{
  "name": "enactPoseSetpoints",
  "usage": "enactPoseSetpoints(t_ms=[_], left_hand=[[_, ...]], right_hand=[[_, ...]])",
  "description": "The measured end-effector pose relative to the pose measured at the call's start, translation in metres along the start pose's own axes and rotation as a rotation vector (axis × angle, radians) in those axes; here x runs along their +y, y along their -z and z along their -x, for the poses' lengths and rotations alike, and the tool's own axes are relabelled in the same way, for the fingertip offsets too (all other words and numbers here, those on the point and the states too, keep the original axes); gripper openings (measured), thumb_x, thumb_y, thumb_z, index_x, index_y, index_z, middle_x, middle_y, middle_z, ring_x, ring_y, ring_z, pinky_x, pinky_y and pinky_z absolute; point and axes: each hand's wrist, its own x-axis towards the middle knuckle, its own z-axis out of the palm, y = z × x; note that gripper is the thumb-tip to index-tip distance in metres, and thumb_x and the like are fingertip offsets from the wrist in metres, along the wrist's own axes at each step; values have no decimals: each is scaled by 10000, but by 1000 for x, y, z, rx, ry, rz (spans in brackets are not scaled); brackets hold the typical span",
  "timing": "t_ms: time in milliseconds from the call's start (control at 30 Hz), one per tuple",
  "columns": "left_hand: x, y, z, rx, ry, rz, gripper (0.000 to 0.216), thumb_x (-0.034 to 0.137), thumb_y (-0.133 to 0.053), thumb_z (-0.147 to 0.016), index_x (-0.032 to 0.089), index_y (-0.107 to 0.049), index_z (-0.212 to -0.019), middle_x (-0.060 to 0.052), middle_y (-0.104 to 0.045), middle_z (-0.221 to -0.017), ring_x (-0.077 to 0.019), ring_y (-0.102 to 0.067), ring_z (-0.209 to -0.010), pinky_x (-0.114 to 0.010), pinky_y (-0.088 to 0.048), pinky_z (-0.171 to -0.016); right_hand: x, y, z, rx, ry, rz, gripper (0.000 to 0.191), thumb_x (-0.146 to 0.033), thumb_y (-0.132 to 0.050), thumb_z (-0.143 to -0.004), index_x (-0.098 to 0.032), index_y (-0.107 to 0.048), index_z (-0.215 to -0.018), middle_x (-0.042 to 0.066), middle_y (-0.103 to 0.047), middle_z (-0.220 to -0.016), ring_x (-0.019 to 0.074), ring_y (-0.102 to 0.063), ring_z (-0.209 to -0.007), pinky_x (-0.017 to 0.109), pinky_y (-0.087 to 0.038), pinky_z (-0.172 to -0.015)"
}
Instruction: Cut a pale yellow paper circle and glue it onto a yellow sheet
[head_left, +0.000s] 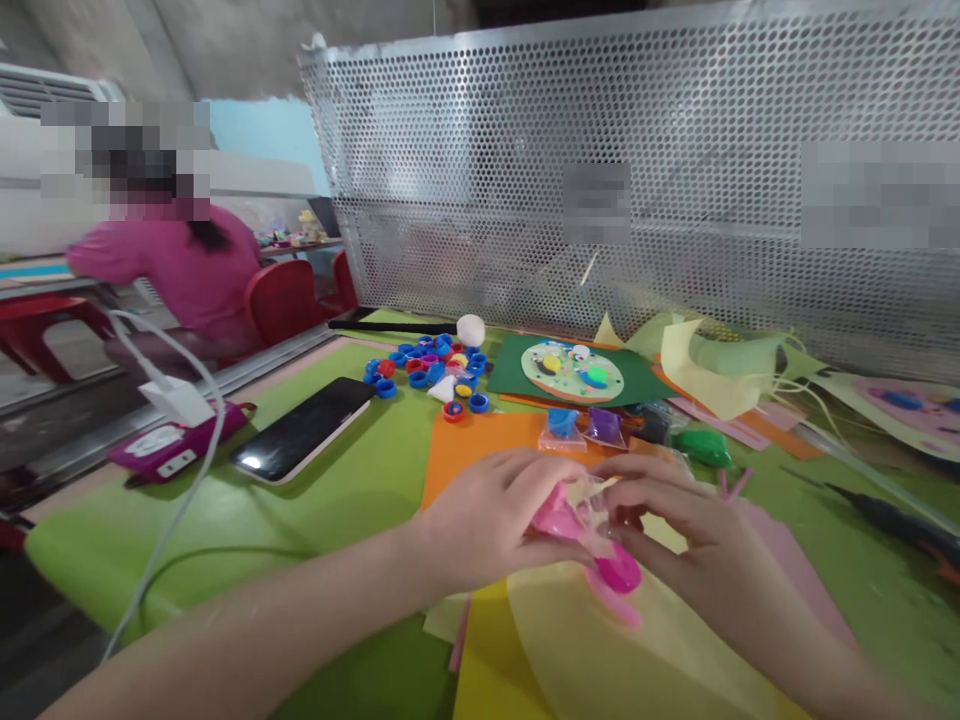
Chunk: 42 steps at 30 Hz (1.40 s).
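Note:
My left hand (502, 515) is closed around a clear plastic packet of soft pink clay (556, 515). The fingers of my right hand (679, 515) pinch the clear edge of the same packet from the other side. Just below the packet is a glossy magenta round piece (619, 570), with a paler pink strip under it; whether it touches the packet I cannot tell. Both hands are over pale yellow paper (600, 650) and an orange sheet (465, 450). Beyond them lie a blue clay packet (562, 422), a purple one (604, 425) and a green one (703, 447).
Several bottle caps (427, 365) lie in a pile at the back. A decorated paper disc (572, 371) rests on a green card. On the left are a phone (304, 428) and a purple power strip (180, 442). A dark-handled tool (892, 520) lies right. A metal mesh panel (465, 170) stands behind.

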Motion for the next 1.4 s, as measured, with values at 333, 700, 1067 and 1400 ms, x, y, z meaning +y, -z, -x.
enactPoseSetpoints(t_ms=[333, 700, 1067, 1400], left_hand=[[0, -2, 1, -76, 10, -39, 463, 474, -644, -751, 199, -507, -1097, -93, -662, -1067, -240, -611, -983, -370, -476, -850], [2, -5, 1, -67, -51, -103, 438, 459, -626, -769, 143, -525, -1055, -119, -672, -1020, -259, -623, -951, -374, -486, -823], [-4, 6, -7, 36, 211, 46, 412, 441, -673, -738, 191, -487, -1008, -65, -642, -1003, -232, -601, -942, -360, -475, -819], [1, -3, 0, -47, 209, 69, 519, 458, -652, -745, 214, -435, -1148, -75, -609, -1081, -229, -585, -958, -349, -467, -819]], right_hand=[[8, -2, 3, -149, 77, 66, 118, -124, -592, -762, -235, -597, -725, 45, -602, -1011, 140, -603, -694, 249, -529, -558], [12, -13, 6, -139, 50, 46, 99, -127, -544, -761, -219, -564, -730, 53, -606, -993, 162, -625, -736, 262, -528, -580], [23, 12, -13, 229, -314, -660, 195, -434, -566, -818, -241, -592, -817, 43, -642, -928, 161, -600, -697, 281, -524, -573], [-2, -18, 5, -47, -365, -464, 458, -265, -590, -742, -312, -419, -1164, -51, -585, -709, 143, -575, -622, 304, -491, -613]])
